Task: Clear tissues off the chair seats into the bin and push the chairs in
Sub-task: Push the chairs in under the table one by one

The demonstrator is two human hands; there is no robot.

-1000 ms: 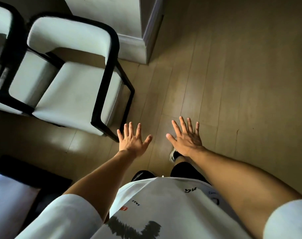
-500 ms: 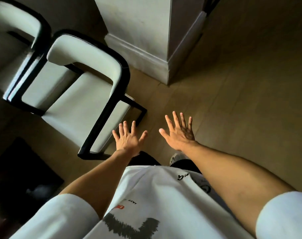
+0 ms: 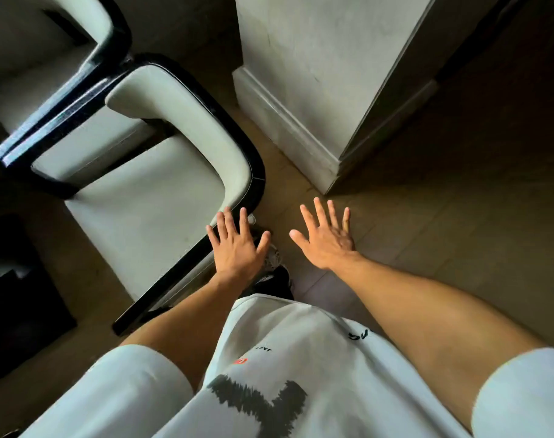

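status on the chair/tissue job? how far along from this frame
Done, by the look of it: no tissue shows on the near chair's seat or the visible part of the second chair. In hand: nothing held; the left hand hovers open over the near chair's black frame, contact unclear, and the right hand is open over the floor. Left: pushing the chairs in. No bin or table in view.

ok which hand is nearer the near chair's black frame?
Left. The left hand is spread open right at the near chair frame's corner; contact unclear. The right hand is open over bare floor, clear of it.
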